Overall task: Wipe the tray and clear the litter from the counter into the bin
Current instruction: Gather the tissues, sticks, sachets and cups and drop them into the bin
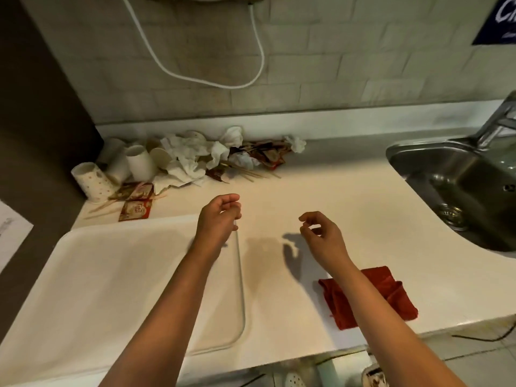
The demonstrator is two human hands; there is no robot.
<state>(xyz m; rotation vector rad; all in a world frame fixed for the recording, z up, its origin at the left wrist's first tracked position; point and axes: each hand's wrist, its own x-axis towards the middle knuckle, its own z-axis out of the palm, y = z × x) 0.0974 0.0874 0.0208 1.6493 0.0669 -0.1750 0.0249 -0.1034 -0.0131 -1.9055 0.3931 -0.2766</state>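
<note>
A large white tray (97,289) lies on the counter at the front left. My left hand (219,219) hovers over the tray's far right corner, fingers loosely curled, holding nothing. My right hand (321,236) hangs above the bare counter (335,196) to the right of it, fingers loosely curled and empty. A folded red cloth (391,291) lies near the front edge, partly under my right forearm. Litter is piled along the back wall: paper cups (134,163), crumpled tissues (190,157), wooden sticks (251,173) and brown sachets (136,209). No bin is in view.
A steel sink (463,188) with a tap (499,118) fills the right side. A white cable (251,76) loops down the tiled wall. A dark panel (42,135) closes off the left end of the counter.
</note>
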